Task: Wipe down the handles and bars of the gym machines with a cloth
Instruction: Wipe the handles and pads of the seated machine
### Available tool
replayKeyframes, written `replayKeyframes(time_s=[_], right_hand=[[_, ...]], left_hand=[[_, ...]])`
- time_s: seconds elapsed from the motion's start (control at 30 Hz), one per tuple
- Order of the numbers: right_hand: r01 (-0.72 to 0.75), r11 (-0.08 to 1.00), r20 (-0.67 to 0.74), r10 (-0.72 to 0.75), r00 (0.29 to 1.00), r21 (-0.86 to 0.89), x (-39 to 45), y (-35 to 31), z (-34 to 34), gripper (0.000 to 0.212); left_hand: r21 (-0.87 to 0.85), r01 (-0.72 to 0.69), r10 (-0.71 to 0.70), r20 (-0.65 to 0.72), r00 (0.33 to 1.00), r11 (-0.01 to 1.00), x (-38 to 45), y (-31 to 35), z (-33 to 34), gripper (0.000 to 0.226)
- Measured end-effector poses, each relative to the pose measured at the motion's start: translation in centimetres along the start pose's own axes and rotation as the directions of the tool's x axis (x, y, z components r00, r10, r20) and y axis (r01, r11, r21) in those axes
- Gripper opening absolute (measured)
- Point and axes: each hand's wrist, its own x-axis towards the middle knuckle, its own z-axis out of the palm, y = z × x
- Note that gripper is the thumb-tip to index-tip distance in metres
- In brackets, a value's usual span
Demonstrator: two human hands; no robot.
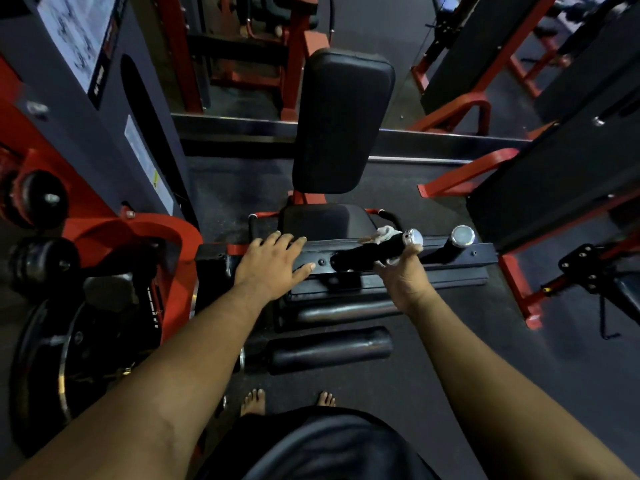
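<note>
Right hand [401, 275] fingers wrap white cloth [386, 233] round chrome-capped black handle [374, 252]; left hand [273, 261] flat, fingers straight.

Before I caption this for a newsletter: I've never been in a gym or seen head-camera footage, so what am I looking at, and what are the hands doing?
There is one picture, from a camera worn on a person's head, looking forward and down, so you see their own arms and bare feet. In front stands a gym machine with red frame parts, a black backrest and a seat. The left hand lies flat on the black crossbar, fingers straight, probably steadying. The right hand grips a black handle with a shiny end cap; a white cloth shows around it, so that handle seems to be getting wiped. A second capped handle stands beside it, untouched. Black foam rollers lie lower down, and weight plates sit on the left.
</note>
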Motion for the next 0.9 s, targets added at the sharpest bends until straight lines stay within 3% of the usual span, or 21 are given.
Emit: replayKeyframes(time_s=[0.07, 0.17, 0.23, 0.33, 0.37, 0.43, 0.5, 0.57, 0.63, 0.7, 0.73, 0.77, 0.8, 0.9], right_hand=[[0.087, 0.996, -0.008, -0.086, 0.996, 0.018, 0.3, -0.2, -0.2, 0.089], [0.152, 0.988, -0.122, -0.151, 0.981, -0.007, -0.3, 0.6, 0.3, 0.040], [0.134, 0.973, -0.150, -0.163, 0.975, -0.187, -1.0, 2.0, 0.8, 0.022], [0.055, 0.887, -0.162, -0.145, 0.976, -0.459, -1.4, 3.6, 1.1, 0.013], [0.010, 0.823, -0.179, -0.136, 0.974, -0.569, -1.4, 3.6, 1.0, 0.007], [-0.089, 0.608, -0.190, -0.104, 0.976, -0.789, -1.7, 3.8, 0.2, 0.020], [-0.040, 0.369, -0.079, -0.090, 0.993, -0.928, -2.8, 4.0, -0.4, 0.027], [0.075, 0.094, 0.084, 0.092, 0.992, -0.993, -4.7, 3.0, 0.2, 0.032], [0.208, -0.080, 0.189, 0.195, 0.962, -0.975, -6.2, 0.7, 1.4, 0.034], [0.357, -0.128, 0.365, -0.042, 0.930, -0.925, -6.9, -2.4, 3.0, 0.054], [0.406, -0.187, 0.440, -0.213, 0.872, -0.895, -6.5, -3.6, 3.3, 0.059], [0.418, -0.302, 0.504, -0.316, 0.804, -0.857, -5.6, -4.6, 3.3, 0.061], [0.391, -0.424, 0.539, -0.318, 0.780, -0.817, -4.3, -5.6, 2.9, 0.062], [0.244, -0.664, 0.389, -0.077, 0.918, -0.707, -1.6, -6.2, 2.4, 0.049]], left_hand=[[-0.003, 0.001, -0.001, 0.004, 1.000, 1.000, 0.0, -0.1, 0.1, 0.077], [-0.003, -0.002, 0.002, 0.009, 1.000, 1.000, 0.1, -0.1, 0.2, 0.077], [-0.009, 0.003, -0.003, 0.013, 1.000, 1.000, 0.2, 0.0, 0.0, 0.077], [-0.013, 0.004, -0.004, 0.013, 1.000, 1.000, 0.1, 0.0, -0.1, 0.078], [-0.015, 0.005, -0.005, 0.013, 1.000, 1.000, 0.1, 0.0, 0.0, 0.078], [-0.017, 0.010, -0.010, 0.010, 1.000, 1.000, 0.1, 0.1, 0.0, 0.077], [-0.026, 0.011, -0.010, 0.009, 1.000, 1.000, 0.1, 0.1, 0.0, 0.077], [-0.033, 0.010, -0.010, 0.001, 1.000, 0.999, 0.1, 0.2, 0.0, 0.076], [-0.040, 0.009, -0.009, 0.001, 1.000, 0.999, 0.1, 0.1, 0.0, 0.077], [-0.041, 0.004, -0.004, -0.003, 1.000, 0.999, 0.1, 0.1, 0.0, 0.077], [-0.045, 0.004, -0.005, -0.006, 1.000, 0.999, 0.2, 0.1, 0.1, 0.076], [-0.051, 0.004, -0.004, -0.008, 1.000, 0.999, 0.2, 0.0, 0.0, 0.076], [-0.055, 0.002, -0.003, -0.009, 1.000, 0.998, 0.2, 0.0, 0.0, 0.076], [-0.059, -0.009, 0.008, -0.020, 1.000, 0.998, 0.1, 0.0, 0.0, 0.076]])
